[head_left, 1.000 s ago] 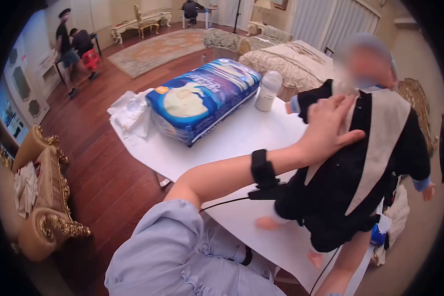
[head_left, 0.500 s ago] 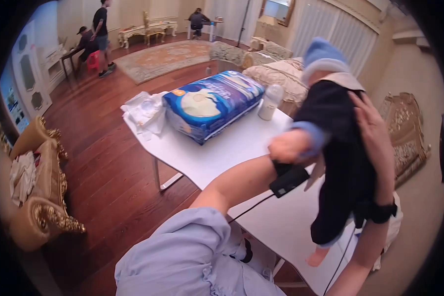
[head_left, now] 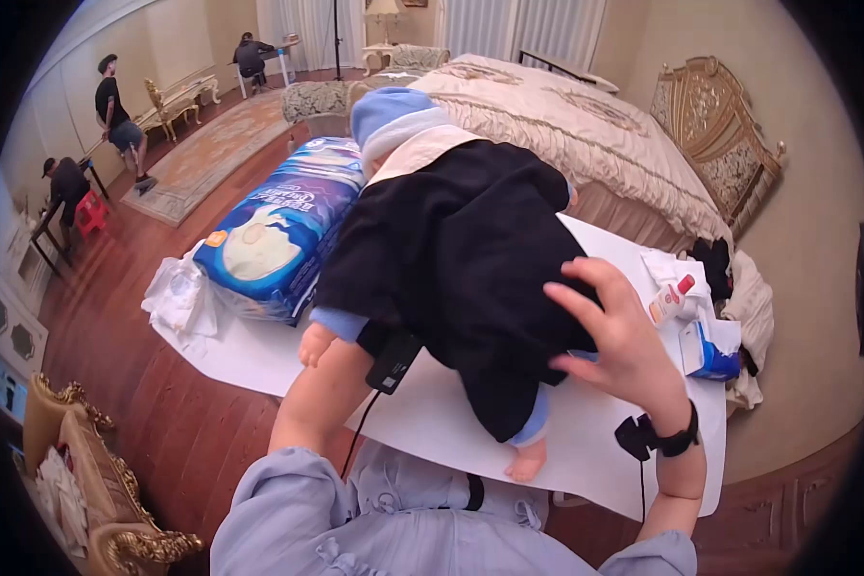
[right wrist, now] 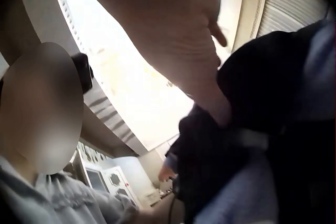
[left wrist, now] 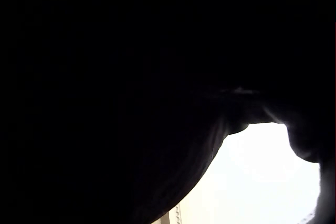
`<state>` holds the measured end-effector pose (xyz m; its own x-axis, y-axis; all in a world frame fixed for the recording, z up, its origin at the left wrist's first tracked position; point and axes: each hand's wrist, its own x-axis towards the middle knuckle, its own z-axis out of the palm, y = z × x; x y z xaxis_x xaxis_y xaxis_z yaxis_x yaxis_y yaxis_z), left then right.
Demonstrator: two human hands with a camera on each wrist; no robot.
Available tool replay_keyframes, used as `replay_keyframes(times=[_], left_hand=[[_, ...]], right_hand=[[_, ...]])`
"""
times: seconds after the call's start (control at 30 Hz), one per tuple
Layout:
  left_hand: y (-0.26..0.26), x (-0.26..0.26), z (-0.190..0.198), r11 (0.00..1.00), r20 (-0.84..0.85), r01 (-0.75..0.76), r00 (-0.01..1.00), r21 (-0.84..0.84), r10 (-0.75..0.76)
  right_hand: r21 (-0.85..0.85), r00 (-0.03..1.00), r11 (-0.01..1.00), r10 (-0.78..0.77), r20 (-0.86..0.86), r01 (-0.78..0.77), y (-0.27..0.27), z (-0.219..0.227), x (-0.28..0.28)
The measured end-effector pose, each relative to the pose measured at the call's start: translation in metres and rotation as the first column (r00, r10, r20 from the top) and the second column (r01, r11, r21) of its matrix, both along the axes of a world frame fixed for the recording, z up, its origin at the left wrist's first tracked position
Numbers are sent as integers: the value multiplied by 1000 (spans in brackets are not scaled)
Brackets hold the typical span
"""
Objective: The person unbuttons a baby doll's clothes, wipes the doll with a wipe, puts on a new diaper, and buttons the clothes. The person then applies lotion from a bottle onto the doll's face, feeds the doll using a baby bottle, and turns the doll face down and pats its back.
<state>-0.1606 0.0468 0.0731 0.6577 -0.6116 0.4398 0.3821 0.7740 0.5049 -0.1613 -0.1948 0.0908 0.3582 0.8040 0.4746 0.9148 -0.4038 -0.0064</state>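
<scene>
A baby doll (head_left: 451, 250) in a black garment with a cream collar and a blue hat (head_left: 394, 110) lies face down, back upward, over my left forearm (head_left: 322, 394). The doll's body hides my left hand; the left wrist view shows mostly dark cloth (left wrist: 210, 140). My right hand (head_left: 619, 331) is at the doll's lower back, fingers spread and slightly bent, fingertips right at the black cloth. In the right wrist view, that hand (right wrist: 178, 40) reaches over the dark clothing (right wrist: 210, 166). One doll foot (head_left: 526, 461) hangs over the white table (head_left: 605, 461).
A blue diaper pack (head_left: 274, 230) and a crumpled white diaper (head_left: 180, 298) lie on the table's left. At its right are a red-capped bottle (head_left: 672, 300), a tissue pack (head_left: 708, 350) and heaped clothes (head_left: 747, 307). A bed (head_left: 547, 134) stands beyond.
The doll has turned from chest toward me to face down across my left forearm. My right hand has come from its side to the lower back. The head view has swung right.
</scene>
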Motion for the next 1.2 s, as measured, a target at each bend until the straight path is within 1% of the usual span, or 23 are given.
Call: replay_keyframes(times=[0.03,0.07,0.13,0.23,0.3,0.37,0.4,0.47,0.5,0.57,0.63,0.7,0.73,0.77,0.8,0.83,0.87,0.9,0.93,0.97,1.03,1.1,1.2], left_hand=[[4,3,-5,1000,-13,-3,1000,10,3],[8,5,-10,1000,-27,-8,1000,23,8],[13,10,-21,999,-54,-21,998,47,23],[13,17,-35,995,-86,-51,995,80,58],[11,24,-42,992,-102,-73,991,99,83],[12,23,-50,988,-118,-96,987,121,110],[10,27,-51,985,-121,-108,985,135,124],[10,23,-56,977,-120,-140,980,162,160],[12,20,-58,972,-119,-158,976,175,180],[16,17,-59,960,-115,-196,968,199,222],[19,15,-59,948,-103,-230,961,221,257],[21,13,-59,936,-90,-256,955,241,284],[23,11,-60,931,-86,-267,951,250,296],[25,7,-61,926,-83,-276,948,259,306],[29,-10,-65,921,-81,-284,946,267,315],[30,-3,-66,917,-79,-291,943,273,323],[31,-5,-67,913,-77,-296,941,279,329],[26,-1,-66,910,-73,-302,939,284,335],[30,-1,-66,907,-68,-308,938,287,340],[32,-5,-67,903,-61,-313,937,293,344],[33,0,-62,896,-44,-319,936,309,348],[26,-2,-61,888,-27,-326,935,325,353],[19,-2,-55,864,12,-363,923,349,384]], right_hand=[[-6,993,1000,14,118,-14,-1,-17,8],[-2,995,1000,7,102,-6,-3,-30,14],[-102,958,992,97,270,-72,-1,-45,20],[-43,980,997,78,181,-72,7,-59,14],[-33,977,998,58,207,-53,10,-67,14],[-57,898,998,37,439,-13,8,-80,21],[-53,900,998,37,433,-16,7,-84,24],[-26,874,992,122,470,-124,7,-89,31],[-22,875,991,127,468,-132,5,-90,31],[-58,862,971,232,451,-231,-3,-91,25],[-54,878,967,251,407,-251,-11,-90,18],[-65,875,939,338,347,-337,-26,-86,11],[-16,875,926,362,320,-377,-35,-91,5],[-18,871,918,382,309,-396,-41,-93,-1],[-73,866,904,426,262,-422,-45,-94,-7],[-127,860,885,465,212,-447,-49,-92,-12],[-130,862,887,462,209,-443,-50,-89,-16],[-295,890,858,454,47,-422,-49,-83,-19],[-450,906,792,408,-111,-412,-48,-76,-21],[-453,909,794,401,-110,-405,-45,-66,-21],[-140,894,895,388,-224,-424,-32,-40,-9],[171,911,912,394,-121,-372,3,-16,12],[118,975,968,219,41,-222,65,9,48]])
